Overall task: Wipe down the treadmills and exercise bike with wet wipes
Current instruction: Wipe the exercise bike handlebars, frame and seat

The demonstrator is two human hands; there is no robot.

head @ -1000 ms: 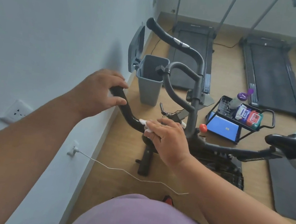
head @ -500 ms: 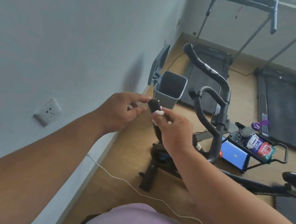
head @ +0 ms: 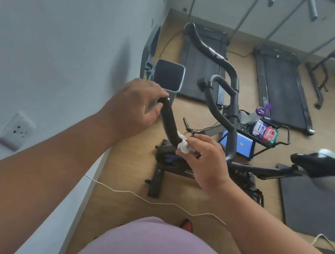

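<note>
A black exercise bike (head: 232, 118) stands in front of me. My left hand (head: 137, 106) grips the tip of its near handlebar (head: 168, 122). My right hand (head: 204, 161) holds a crumpled white wet wipe (head: 183, 145) pressed against the lower part of that same bar. The bike's seat (head: 319, 166) is at the right. Two treadmills (head: 202, 67) (head: 282, 88) lie on the floor beyond the bike.
A grey bin (head: 168, 78) stands by the wall behind the handlebar. A black wire cart (head: 265, 135) holds wipe packs and a spray bottle. A white cable (head: 152, 201) crosses the floor near my feet. A dark mat (head: 317, 208) lies at the right.
My right hand has slid the wipe down the handlebar from its tip. My left hand has closed round the tip. The view has tilted down.
</note>
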